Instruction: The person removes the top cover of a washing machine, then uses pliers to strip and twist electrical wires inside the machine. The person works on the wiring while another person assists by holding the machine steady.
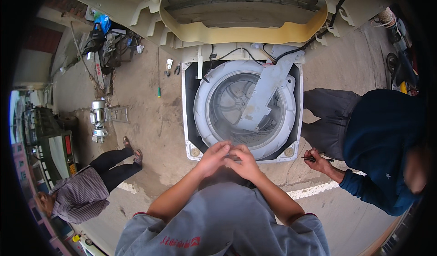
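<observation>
An opened top-loading washing machine [186, 119] sits in the middle, its white tub ring [200, 105] round a steel drum [227, 99]. A pale metal panel [268, 83] lies slantwise across the drum, wires at its upper end. The raised top cover [246, 35] has a yellowish band. My left hand [216, 153] and my right hand [239, 158] meet at the ring's front edge, fingers curled close together. I cannot make out what, if anything, they hold.
At the right stands a person [378, 133] holding a thin dark tool; at the left, another person [79, 192]. A screwdriver [159, 92], pliers [177, 70] and a steel motor-like unit [97, 115] lie on the concrete floor [154, 128]. A chainsaw [94, 46] is at upper left.
</observation>
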The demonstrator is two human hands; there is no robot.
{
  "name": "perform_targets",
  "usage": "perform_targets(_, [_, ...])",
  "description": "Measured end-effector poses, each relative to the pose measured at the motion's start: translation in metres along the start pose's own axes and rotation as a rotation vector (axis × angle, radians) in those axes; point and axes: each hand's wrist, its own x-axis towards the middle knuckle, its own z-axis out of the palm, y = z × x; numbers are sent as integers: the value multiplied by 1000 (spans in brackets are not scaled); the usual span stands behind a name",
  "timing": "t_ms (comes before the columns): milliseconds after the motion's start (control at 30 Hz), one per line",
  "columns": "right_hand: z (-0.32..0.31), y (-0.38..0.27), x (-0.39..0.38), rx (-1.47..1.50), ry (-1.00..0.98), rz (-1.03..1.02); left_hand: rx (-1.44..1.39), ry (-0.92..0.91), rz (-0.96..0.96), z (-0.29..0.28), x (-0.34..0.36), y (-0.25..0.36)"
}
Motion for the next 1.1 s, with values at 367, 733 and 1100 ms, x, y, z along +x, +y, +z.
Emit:
perform_targets(367, [42,18,7,39,10,238,258,277,-26,-72,-34,13])
perform_targets(733, [25,76,127,352,535,721,384,172,-10,-162,-23,61])
perform_targets(1100, [63,205,269,255,771,826,439,391,-77,-219,-50,52])
